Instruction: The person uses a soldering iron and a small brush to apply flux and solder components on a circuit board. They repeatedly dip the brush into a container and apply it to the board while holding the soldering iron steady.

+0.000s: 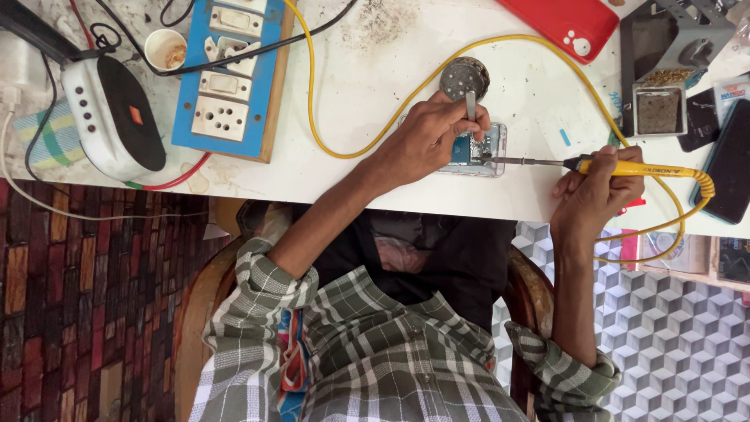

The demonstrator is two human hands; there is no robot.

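My left hand [428, 139] rests on an opened phone [497, 148] lying near the white table's front edge and pinches metal tweezers [470, 104] that point down into the phone's inside. A yellow-handled soldering iron [637, 168] lies in the grip of my right hand [598, 195], to the phone's right. The iron's thin metal tip [512, 160] reaches left and touches the exposed board. From the iron's rear end a yellow cable [312, 94] loops across the table.
A round metal tin [464, 76] sits just behind the phone. A blue socket board [226, 70], a white and black speaker [113, 117] and a small cup [166, 48] stand at left. At right are a red phone [558, 23], a black phone [730, 160] and a square tray [658, 111].
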